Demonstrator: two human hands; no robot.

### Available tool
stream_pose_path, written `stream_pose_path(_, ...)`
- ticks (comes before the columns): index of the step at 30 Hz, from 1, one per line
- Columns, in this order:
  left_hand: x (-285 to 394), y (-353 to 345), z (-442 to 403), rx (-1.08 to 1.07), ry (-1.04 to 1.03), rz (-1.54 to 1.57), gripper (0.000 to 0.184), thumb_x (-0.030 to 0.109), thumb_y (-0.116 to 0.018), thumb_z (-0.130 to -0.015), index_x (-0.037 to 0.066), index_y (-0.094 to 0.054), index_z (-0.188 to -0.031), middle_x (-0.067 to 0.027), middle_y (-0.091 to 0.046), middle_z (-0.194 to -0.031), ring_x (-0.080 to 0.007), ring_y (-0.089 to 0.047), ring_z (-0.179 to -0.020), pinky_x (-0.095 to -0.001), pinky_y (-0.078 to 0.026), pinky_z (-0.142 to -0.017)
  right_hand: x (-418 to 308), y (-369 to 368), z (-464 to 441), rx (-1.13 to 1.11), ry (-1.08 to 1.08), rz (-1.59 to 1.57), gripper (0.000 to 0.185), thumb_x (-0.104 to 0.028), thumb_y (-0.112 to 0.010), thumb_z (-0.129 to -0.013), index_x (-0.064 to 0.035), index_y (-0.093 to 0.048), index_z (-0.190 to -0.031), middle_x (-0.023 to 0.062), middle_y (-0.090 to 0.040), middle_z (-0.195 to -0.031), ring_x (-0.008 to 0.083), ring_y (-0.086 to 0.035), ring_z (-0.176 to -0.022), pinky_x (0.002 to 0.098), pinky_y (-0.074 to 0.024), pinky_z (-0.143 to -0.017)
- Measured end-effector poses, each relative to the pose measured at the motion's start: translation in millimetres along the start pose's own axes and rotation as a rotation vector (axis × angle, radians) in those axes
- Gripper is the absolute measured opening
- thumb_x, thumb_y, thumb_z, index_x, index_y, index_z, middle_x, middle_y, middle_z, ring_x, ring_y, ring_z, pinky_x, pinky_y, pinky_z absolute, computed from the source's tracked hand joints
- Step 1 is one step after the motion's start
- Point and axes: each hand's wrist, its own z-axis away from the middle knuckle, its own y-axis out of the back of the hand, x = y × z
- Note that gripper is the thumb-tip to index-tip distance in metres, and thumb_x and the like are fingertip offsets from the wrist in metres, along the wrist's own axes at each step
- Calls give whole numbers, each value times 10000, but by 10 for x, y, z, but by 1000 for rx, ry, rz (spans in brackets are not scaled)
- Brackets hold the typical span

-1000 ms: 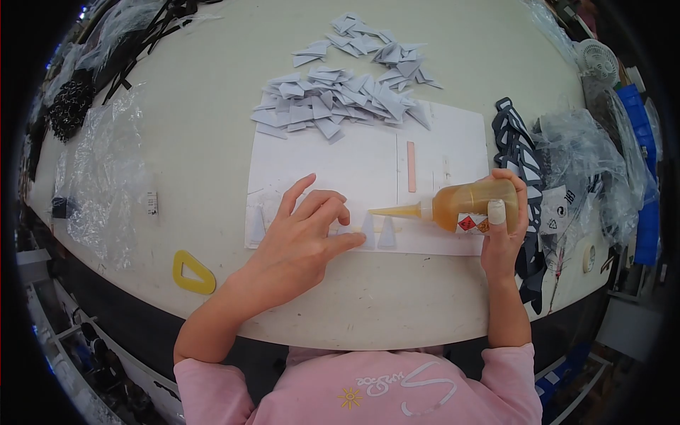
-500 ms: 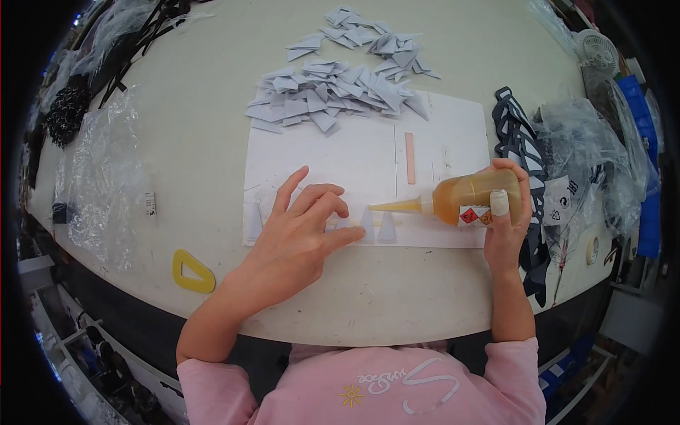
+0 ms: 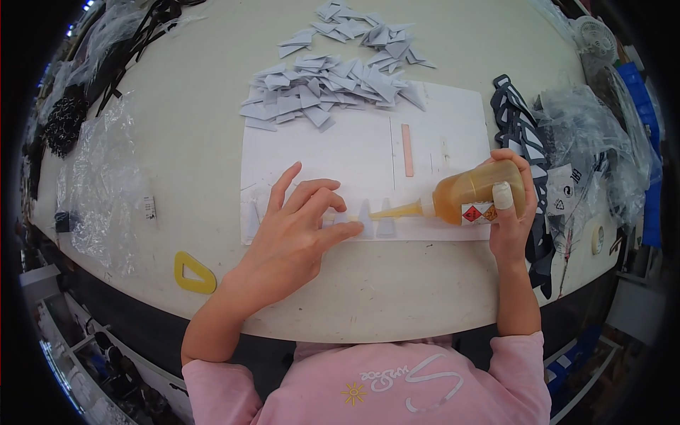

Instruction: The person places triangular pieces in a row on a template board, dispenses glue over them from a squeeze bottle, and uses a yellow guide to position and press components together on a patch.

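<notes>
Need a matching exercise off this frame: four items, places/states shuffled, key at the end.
Items:
1. Bottle
2. Strip
3. Yellow piece
4. Left hand

Places/states:
A. Pink, lying on the white board
B. Thumb tip at a small white piece
C. On the table, off the board
D. Held in the right hand, nozzle pointing left

Pairs: 1-D, 2-A, 3-C, 4-B
</notes>
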Motion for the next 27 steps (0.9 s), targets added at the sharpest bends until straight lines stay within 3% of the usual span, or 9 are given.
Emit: stream_pose_path(27,8,-3,-3,-5,8,-7,581,-188,-619,-691,194,-805,-1087,-40,-608,-1098,-283,-563,-1311,-613,-257,-1265,-107,-15,34,-102,-1,-75,544,-306,-739,-912,-13,-578,-1341,45,-621,-1078,106,-601,-988,252,-472,-899)
